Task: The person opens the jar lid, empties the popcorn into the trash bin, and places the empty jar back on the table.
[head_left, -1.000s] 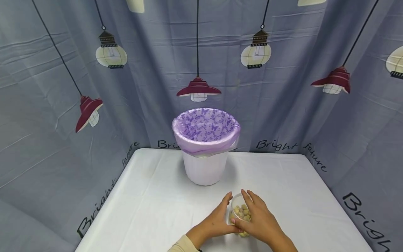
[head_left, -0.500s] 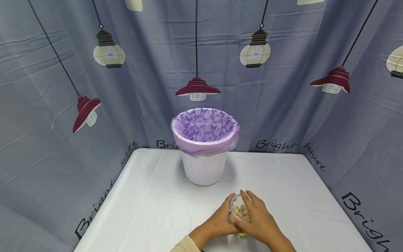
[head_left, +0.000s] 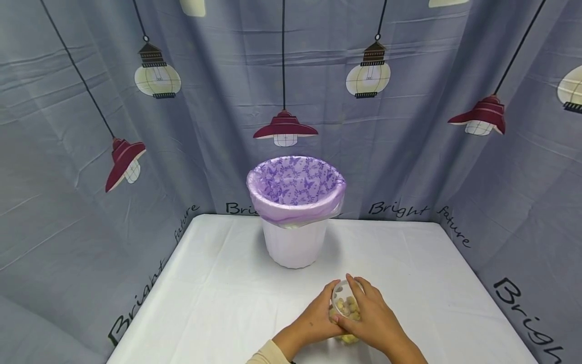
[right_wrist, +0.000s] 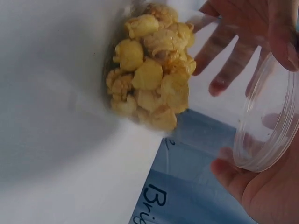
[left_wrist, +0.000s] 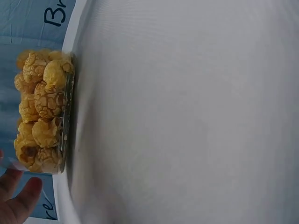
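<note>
A clear plastic jar [right_wrist: 205, 107] stands on the table, partly filled with round yellow popcorn [right_wrist: 149, 74]. Its transparent lid [right_wrist: 250, 140] sits at the top end. My left hand [head_left: 316, 321] wraps round the jar from the left, its thumb on the far side. From the right, my right hand [head_left: 379, 321] grips the lid, with the thumb at the near edge and fingers at the far edge. In the left wrist view popcorn [left_wrist: 42, 102] fills the visible lower part, beside some fingertips [left_wrist: 28, 193]. Both hands cover much of the jar in the head view.
A white bin [head_left: 294, 242] stands behind the hands, lined with a purple patterned bag [head_left: 297, 213] folded over its rim. White cloth covers the table [head_left: 218, 303]. A grey-blue curtain [head_left: 218, 101] printed with lamps hangs round the back and sides.
Over the last second my left hand has shifted slightly right, and its thumb has drawn in against the jar. My right hand keeps nearly the same place. The bin stays still.
</note>
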`<state>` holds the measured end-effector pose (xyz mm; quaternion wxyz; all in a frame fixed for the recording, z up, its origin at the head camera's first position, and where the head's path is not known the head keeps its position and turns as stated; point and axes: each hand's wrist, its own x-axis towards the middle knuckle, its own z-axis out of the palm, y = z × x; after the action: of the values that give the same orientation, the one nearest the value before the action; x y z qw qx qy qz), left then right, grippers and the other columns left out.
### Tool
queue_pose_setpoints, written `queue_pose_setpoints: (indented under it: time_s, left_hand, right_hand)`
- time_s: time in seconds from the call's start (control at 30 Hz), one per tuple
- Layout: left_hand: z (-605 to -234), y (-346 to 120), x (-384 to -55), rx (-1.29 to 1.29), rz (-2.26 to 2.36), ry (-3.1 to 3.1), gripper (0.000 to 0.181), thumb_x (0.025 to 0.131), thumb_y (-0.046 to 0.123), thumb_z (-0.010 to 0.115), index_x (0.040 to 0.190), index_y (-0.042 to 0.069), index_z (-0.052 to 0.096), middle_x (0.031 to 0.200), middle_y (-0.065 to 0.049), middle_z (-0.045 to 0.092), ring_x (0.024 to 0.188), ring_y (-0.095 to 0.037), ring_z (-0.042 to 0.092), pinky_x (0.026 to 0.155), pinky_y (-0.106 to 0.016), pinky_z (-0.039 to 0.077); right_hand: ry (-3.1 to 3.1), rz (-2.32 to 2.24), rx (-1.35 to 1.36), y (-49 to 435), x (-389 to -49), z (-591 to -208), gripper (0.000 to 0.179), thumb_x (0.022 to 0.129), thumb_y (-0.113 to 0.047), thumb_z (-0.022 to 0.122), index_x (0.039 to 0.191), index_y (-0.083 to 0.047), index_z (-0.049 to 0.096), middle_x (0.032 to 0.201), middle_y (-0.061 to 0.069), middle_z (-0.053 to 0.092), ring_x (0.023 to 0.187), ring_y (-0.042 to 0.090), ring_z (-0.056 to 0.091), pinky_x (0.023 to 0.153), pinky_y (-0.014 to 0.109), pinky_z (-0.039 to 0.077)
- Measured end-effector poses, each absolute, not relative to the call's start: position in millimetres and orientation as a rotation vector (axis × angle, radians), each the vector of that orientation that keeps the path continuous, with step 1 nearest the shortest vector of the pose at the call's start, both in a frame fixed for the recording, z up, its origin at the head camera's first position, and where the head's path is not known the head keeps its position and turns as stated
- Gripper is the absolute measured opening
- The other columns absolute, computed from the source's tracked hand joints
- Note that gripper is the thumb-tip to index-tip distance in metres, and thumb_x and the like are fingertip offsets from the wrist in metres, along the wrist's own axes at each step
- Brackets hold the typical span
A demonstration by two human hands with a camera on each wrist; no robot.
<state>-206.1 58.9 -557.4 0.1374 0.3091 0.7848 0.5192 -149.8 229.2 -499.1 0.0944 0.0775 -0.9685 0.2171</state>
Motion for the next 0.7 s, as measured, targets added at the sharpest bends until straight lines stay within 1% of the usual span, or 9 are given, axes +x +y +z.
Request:
queue_pose_setpoints:
  time_s: [0.17,0.23,0.33,0.5,0.6,0.7]
  left_hand:
    - [-550.5,52.3,-205.7,0.95,1.468,2.365,0.102,0.075,0.052,0.083,0.155,0.027,0.025,0.153,0.0,0.042,0.136,-0.024,0.047,0.108,-0.039,0.044]
    - [-547.4,50.2,-205.5,0.98,1.449,2.401,0.102,0.075,0.05,0.084,0.155,0.025,0.026,0.151,0.001,0.043,0.134,-0.022,0.049,0.107,-0.038,0.045]
    - [-542.3,48.2,-204.5,1.04,1.381,2.483,0.101,0.075,0.05,0.083,0.155,0.025,0.027,0.148,0.005,0.045,0.129,-0.017,0.052,0.104,-0.035,0.047]
    - [-534.1,45.8,-201.4,1.181,1.175,2.728,0.103,0.07,0.058,0.083,0.153,0.025,0.032,0.142,0.008,0.05,0.118,-0.007,0.057,0.094,-0.032,0.052]
    - [-529.3,45.0,-199.9,1.287,1.059,2.874,0.105,0.066,0.063,0.084,0.151,0.024,0.036,0.139,0.008,0.052,0.113,-0.006,0.058,0.09,-0.033,0.053]
    - [-525.9,44.7,-199.7,1.383,0.982,2.97,0.107,0.063,0.066,0.084,0.149,0.022,0.037,0.136,0.008,0.054,0.113,-0.006,0.058,0.089,-0.033,0.053]
  right_hand:
    - [-2.849,0.648,0.259,226.9,-148.3,-493.1,0.096,0.076,-0.058,0.078,0.152,-0.014,0.041,0.143,0.015,0.049,0.127,0.037,0.05,0.089,0.062,0.051]
    - [-2.866,0.647,0.26,226.6,-147.7,-489.3,0.097,0.076,-0.061,0.077,0.153,-0.014,0.04,0.144,0.015,0.049,0.127,0.037,0.051,0.089,0.061,0.051]
    - [-2.907,0.645,0.248,226.8,-145.9,-482.2,0.1,0.076,-0.068,0.072,0.154,-0.016,0.038,0.145,0.014,0.049,0.126,0.036,0.052,0.086,0.061,0.052]
    - [-2.96,0.654,0.196,225.7,-142.6,-469.4,0.104,0.076,-0.076,0.065,0.155,-0.016,0.036,0.145,0.014,0.051,0.123,0.039,0.055,0.08,0.063,0.052]
    - [-2.974,0.68,0.162,224.9,-141.9,-463.6,0.106,0.077,-0.078,0.063,0.155,-0.012,0.036,0.143,0.016,0.053,0.121,0.04,0.057,0.081,0.063,0.052]
    - [-2.974,0.726,0.133,224.7,-143.3,-460.2,0.106,0.075,-0.076,0.067,0.153,-0.009,0.038,0.138,0.018,0.056,0.118,0.039,0.059,0.087,0.062,0.051]
